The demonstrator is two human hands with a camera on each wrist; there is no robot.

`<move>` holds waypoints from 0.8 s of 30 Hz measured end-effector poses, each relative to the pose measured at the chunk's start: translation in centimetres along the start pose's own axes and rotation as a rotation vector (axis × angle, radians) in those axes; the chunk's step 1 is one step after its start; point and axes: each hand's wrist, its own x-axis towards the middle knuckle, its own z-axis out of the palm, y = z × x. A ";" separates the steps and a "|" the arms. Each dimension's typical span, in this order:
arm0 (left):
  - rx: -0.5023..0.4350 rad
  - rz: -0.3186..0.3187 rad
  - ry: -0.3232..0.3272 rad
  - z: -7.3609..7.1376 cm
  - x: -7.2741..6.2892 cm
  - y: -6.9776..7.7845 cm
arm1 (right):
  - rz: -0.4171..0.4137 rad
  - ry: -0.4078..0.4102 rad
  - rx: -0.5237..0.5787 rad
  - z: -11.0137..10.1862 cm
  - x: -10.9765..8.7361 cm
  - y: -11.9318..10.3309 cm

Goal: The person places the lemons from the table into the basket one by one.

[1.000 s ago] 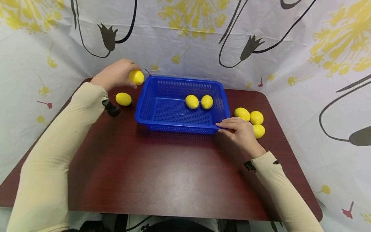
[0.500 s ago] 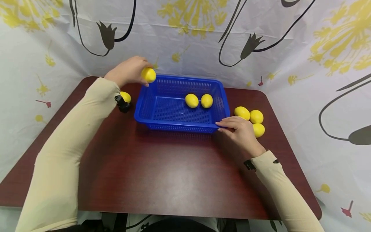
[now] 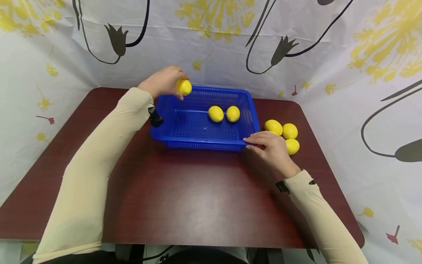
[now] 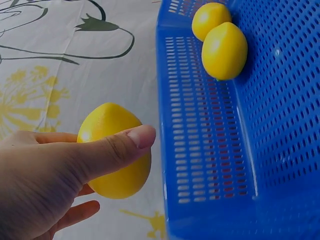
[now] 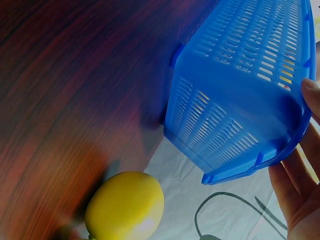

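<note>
My left hand [image 3: 165,81] holds a yellow lemon [image 3: 184,87] above the back left part of a blue plastic basket [image 3: 204,140]. The left wrist view shows the thumb [image 4: 142,136] laid across this lemon and the other fingers behind it. Inside the basket, toward its right side, two lemons [image 3: 215,114] sit next to each other. With thumb and fingers, my right hand [image 3: 271,152] grips the basket's rim at the front right corner. In the right wrist view that corner [image 5: 295,135] shows between thumb and fingers.
Several lemons [image 3: 290,131] lie grouped on the table right of the basket, one mostly hidden behind my right hand. The dark red-brown table [image 3: 197,190] ends against a white patterned cloth [image 3: 224,55] at the back and sides.
My left hand has carried its lemon rightward, from left of the basket to over its back left part. The lemon on the table's left is now hidden by my left arm. My right hand stays put.
</note>
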 end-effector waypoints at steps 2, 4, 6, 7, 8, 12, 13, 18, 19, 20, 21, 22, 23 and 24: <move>-0.007 0.011 0.005 0.3 0.5 0.2 | 0.003 -0.001 -0.003 -0.1 0.1 0.0; -0.015 0.013 -0.003 0.6 1.0 0.5 | 0.007 -0.004 -0.003 -0.1 0.1 0.0; -0.026 0.010 -0.018 0.9 1.4 0.8 | 0.009 -0.008 -0.005 -0.1 0.0 0.0; -0.031 0.007 -0.025 1.0 1.6 0.9 | 0.009 -0.010 -0.006 -0.1 0.0 0.0; -0.035 0.004 -0.030 1.2 1.8 1.0 | 0.009 -0.010 -0.004 -0.1 0.0 0.0; -0.047 0.008 -0.029 1.9 2.7 1.2 | 0.009 -0.010 -0.002 -0.2 0.0 0.0; -0.048 0.011 -0.028 2.0 2.9 1.2 | 0.009 -0.010 -0.002 -0.1 0.0 0.0; -0.060 0.021 -0.047 3.0 3.9 1.5 | 0.014 -0.013 -0.007 -0.2 0.0 0.0; -0.062 0.019 -0.053 3.2 4.0 1.6 | 0.014 -0.013 -0.007 -0.1 -0.1 0.0; -0.070 0.016 -0.061 3.4 4.1 1.7 | 0.015 -0.014 -0.009 -0.1 -0.1 0.1; -0.076 0.015 -0.066 3.6 4.2 1.8 | 0.015 -0.015 -0.010 -0.1 -0.1 0.1; -0.086 0.013 -0.070 3.9 4.3 1.9 | 0.016 -0.015 -0.009 -0.1 -0.1 0.1; -0.088 0.013 -0.073 4.1 4.4 2.0 | 0.016 -0.014 -0.011 0.0 -0.1 0.1; -0.090 0.017 -0.079 4.2 4.5 2.1 | 0.016 -0.013 -0.012 0.0 -0.2 0.1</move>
